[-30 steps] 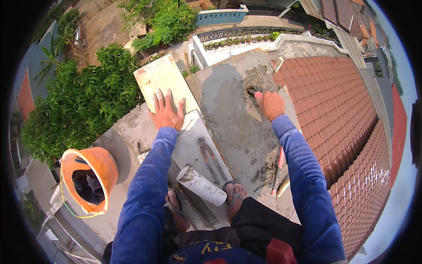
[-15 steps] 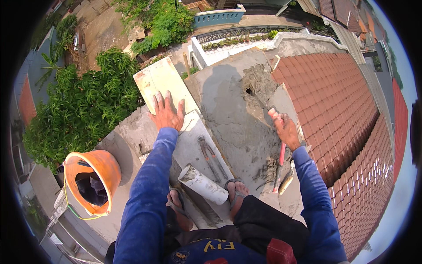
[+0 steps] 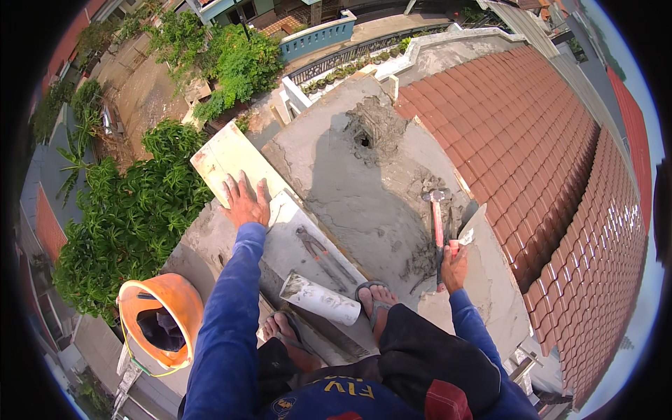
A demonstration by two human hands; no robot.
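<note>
Hammer (image 3: 437, 220): red-handled, lies along the right side of the concrete slab (image 3: 350, 189), head away from the body, amid wet mortar (image 3: 423, 259) and just beside a grey trowel blade (image 3: 470, 215). Sits near the slab's right edge, next to the tiled roof (image 3: 546, 154).

Right hand (image 3: 455, 268): closed round the butt end of the handle, fingers wrapped. Grip far back on the handle.

Left hand (image 3: 245, 201): open, palm down, fingers spread on a pale board (image 3: 224, 157) at the slab's left edge. Appears to take body weight.

Risks noted:
- Slip of the tool. Wet mortar on and around the handle; with so rearward a hold, could twist or fly loose on lifting, then slide down the tiles.
- Loss of balance. Crouched posture, feet in open sandals (image 3: 374, 297), no rail visible at either edge, trees and yard far below on the left. Cannot tell whether the board is fixed; any shift under the palm could pitch the body outward.
- Tripping and rolling. White pipe offcut (image 3: 322, 299) lies between the feet, pliers (image 3: 318, 248) just ahead.
- Head unprotected. Orange helmet (image 3: 164, 318) rests upturned at the left, not worn.
- Broken hole (image 3: 364, 136) with rough rubble ahead; chips likely under blows.
</note>
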